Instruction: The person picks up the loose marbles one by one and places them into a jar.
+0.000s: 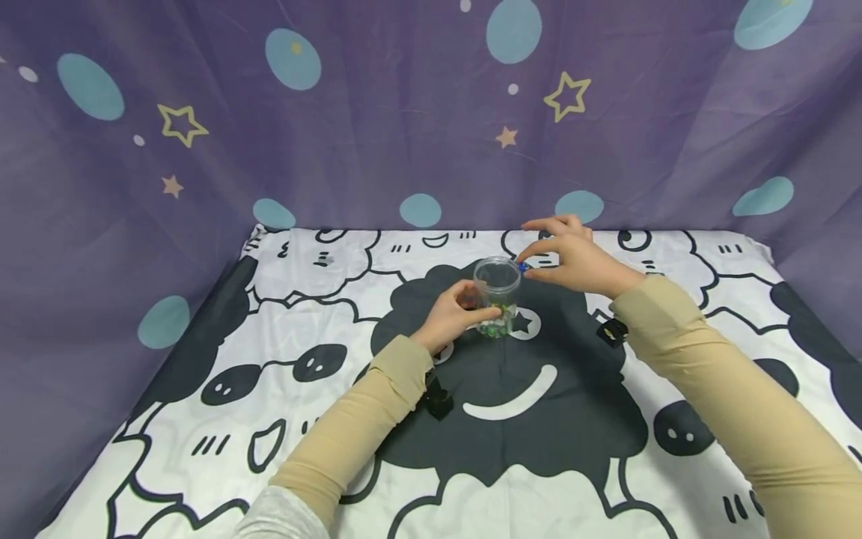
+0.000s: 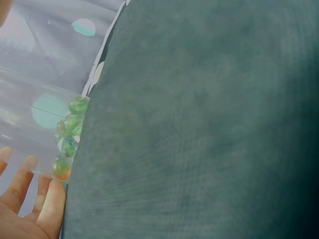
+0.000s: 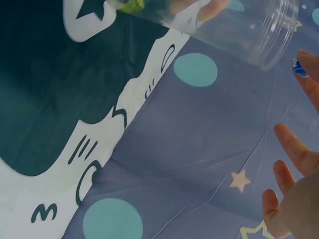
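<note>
A clear plastic jar (image 1: 497, 275) without a lid stands upright on the dark part of the printed cloth. Several green glass marbles (image 2: 72, 124) lie at its bottom, some with orange or blue swirls. My left hand (image 1: 453, 318) holds the jar round its lower side, thumb in front and fingers behind. Just right of the jar's rim, my right hand (image 1: 572, 258) pinches a blue marble (image 1: 523, 266) between thumb and index finger. The other fingers of that hand are spread, as the right wrist view shows, with the blue marble (image 3: 300, 67) close by the jar's mouth.
A white cloth (image 1: 289, 404) printed with black sheep-like faces covers the table. Behind it hangs a purple curtain (image 1: 377, 135) with stars and blue dots. Black wrist mounts (image 1: 438, 398) are on both forearms, over beige sleeves.
</note>
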`<state>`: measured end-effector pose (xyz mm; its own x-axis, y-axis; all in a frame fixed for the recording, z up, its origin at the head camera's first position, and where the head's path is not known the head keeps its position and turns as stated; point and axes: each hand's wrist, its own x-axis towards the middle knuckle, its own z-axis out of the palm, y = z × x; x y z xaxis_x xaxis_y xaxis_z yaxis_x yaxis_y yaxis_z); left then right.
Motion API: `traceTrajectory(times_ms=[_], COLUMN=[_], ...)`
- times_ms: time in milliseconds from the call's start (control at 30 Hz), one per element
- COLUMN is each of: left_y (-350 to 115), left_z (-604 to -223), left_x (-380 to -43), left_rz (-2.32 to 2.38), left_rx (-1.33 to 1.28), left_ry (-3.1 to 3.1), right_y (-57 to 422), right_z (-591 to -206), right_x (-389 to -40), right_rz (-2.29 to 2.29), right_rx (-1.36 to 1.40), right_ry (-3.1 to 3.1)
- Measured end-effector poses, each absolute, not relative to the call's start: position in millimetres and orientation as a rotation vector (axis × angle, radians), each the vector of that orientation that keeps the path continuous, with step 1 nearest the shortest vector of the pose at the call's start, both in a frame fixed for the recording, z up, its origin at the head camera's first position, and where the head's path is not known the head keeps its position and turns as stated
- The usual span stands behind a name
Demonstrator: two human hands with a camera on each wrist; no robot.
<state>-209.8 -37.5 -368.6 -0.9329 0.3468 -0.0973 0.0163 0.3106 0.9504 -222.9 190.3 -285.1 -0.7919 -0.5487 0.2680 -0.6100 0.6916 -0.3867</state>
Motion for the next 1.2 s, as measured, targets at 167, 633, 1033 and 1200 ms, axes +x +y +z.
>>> traceTrajectory(times_ms=[167,633,1033,1200], left_y=[-37.8,-35.7,-39.2,-45.1], left_z=[-360.0,-390.5,-379.5,-381.5], left_x=[-204.6,-222.0,-217.1,-219.9], left_rz=[1.633,1.678,1.567,1.508], left_rx=[0.326,0.371,0.432,0.404], left_ry=[2.292,2.313,2.417,2.429], right_y=[180.2,185.5,217.9,228.0], right_z=[-285.1,-290.4,-302.7,-307.9], right_x=[-225.3,-216.7,-194.9,-185.7], right_rz=[0.716,0.768,0.767,0.763], right_rx=[0.980,0.855,0.756,0.728], right_ry=[-2.770,-2.785,-2.843,-2.850])
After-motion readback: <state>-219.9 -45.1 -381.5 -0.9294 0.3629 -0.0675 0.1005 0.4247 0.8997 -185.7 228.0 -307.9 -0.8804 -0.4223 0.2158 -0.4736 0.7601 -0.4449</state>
